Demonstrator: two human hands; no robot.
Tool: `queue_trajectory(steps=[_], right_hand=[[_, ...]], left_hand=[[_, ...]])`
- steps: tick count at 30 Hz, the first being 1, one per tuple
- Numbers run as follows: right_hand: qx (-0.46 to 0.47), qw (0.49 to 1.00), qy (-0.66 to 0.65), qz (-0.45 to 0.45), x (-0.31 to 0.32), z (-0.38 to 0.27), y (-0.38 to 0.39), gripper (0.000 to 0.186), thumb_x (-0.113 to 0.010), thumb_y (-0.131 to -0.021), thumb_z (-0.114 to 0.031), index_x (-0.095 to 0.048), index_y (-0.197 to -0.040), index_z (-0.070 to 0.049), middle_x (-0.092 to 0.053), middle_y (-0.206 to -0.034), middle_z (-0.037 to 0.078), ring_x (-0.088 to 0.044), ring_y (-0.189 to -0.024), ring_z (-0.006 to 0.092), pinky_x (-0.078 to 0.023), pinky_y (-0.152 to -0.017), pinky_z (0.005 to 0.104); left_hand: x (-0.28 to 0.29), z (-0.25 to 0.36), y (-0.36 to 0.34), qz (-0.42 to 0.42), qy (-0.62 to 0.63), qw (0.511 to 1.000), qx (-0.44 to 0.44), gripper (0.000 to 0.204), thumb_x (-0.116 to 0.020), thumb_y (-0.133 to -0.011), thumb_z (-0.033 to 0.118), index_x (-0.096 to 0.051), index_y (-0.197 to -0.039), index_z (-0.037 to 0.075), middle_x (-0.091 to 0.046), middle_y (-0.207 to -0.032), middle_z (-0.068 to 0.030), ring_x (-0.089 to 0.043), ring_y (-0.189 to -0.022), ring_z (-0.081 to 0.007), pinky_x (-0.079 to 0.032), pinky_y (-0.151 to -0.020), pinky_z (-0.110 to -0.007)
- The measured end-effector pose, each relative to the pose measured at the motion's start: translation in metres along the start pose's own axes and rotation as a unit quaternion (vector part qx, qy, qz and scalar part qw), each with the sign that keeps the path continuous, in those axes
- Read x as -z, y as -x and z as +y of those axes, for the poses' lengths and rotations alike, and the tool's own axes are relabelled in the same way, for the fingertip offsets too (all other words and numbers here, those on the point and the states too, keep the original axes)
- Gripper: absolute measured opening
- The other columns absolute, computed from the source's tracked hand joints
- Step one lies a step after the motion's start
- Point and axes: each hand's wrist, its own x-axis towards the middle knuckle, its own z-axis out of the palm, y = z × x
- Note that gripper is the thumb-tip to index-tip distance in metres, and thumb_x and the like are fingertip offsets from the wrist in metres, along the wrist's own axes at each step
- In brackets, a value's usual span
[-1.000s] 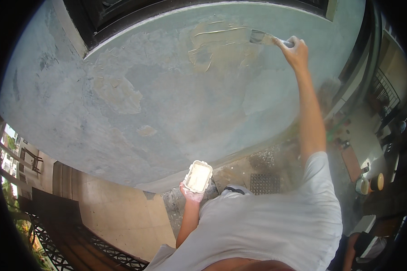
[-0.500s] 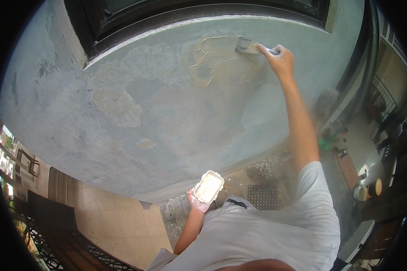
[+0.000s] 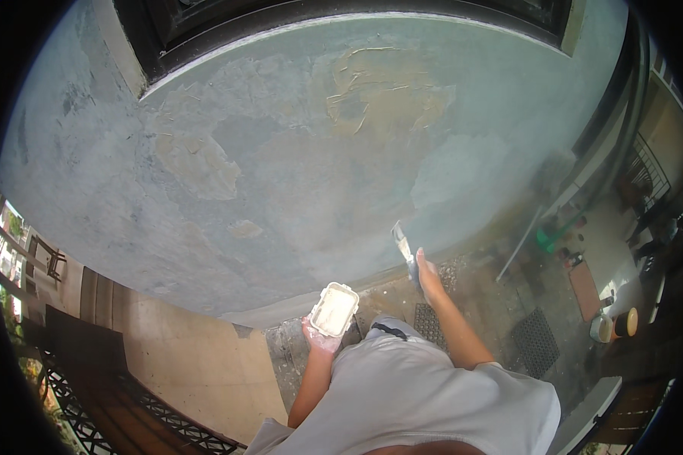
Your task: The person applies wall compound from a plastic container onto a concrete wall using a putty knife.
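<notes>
My left hand (image 3: 320,338), dusted white, is closed round the bottom of a shallow white tub (image 3: 335,309), with pale filler smeared inside it. To the right of the tub, my right hand (image 3: 427,274) grips the handle of a putty knife (image 3: 401,241). Its blade points up and to the left, apart from the wall. In front of me stands a blue-grey wall (image 3: 303,182) with patchy spots. A wet beige patch of filler (image 3: 387,91) with raised ridges lies high on it, below the window.
A dark-framed window (image 3: 341,30) tops the wall. Dark drain mats (image 3: 536,343) lie on the floor at right, near round containers (image 3: 624,324) and a green object (image 3: 545,241). A dark railing (image 3: 91,379) runs along the lower left, beside a beige floor (image 3: 197,364).
My right hand has brought the putty knife off the wall, down and left toward the tub. More of the beige patch shows. The tub has shifted slightly left.
</notes>
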Motion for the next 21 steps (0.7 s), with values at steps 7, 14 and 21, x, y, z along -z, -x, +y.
queue_trajectory(steps=[7, 14, 21], right_hand=[[0.039, 0.974, -0.213, -0.073, 0.004, -0.045, 0.024, 0.042, -0.04, -0.105, -0.049, -0.056, -0.114, -0.011, -0.052, -0.072, -0.002, -0.043, -0.051, 0.0053, -0.024, -0.041, 0.0203], [0.119, 0.966, -0.219, -0.066, 0.022, -0.11, -0.008, 0.045, -0.043, -0.104, -0.047, -0.058, -0.116, -0.007, -0.059, -0.071, 0.002, -0.049, -0.046, 0.0062, -0.028, -0.036, 0.0199], [0.194, 0.959, -0.205, -0.025, 0.026, -0.132, -0.087, 0.043, -0.052, -0.1, -0.048, -0.062, -0.1, -0.006, -0.059, -0.065, 0.001, -0.047, -0.043, 0.0062, -0.03, -0.036, 0.0209]], left_hand=[[0.002, 0.002, 0.001, 0.024, 0.013, 0.999, 0.031, 0.083, -0.055, -0.083, 0.055, -0.04, -0.147, 0.004, -0.044, -0.148, -0.0223, -0.048, -0.13, -0.0468, -0.05, -0.097, -0.062], [0.003, -0.003, -0.014, -0.006, 0.013, 0.995, 0.095, 0.087, -0.056, -0.081, 0.052, -0.034, -0.151, 0.006, -0.04, -0.152, -0.0199, -0.042, -0.136, -0.0444, -0.041, -0.106, -0.063], [-0.009, -0.012, -0.029, 0.094, -0.025, 0.992, 0.08, 0.084, -0.059, -0.08, 0.052, -0.04, -0.148, 0.004, -0.041, -0.151, -0.0208, -0.042, -0.136, -0.0432, -0.039, -0.109, -0.06]])
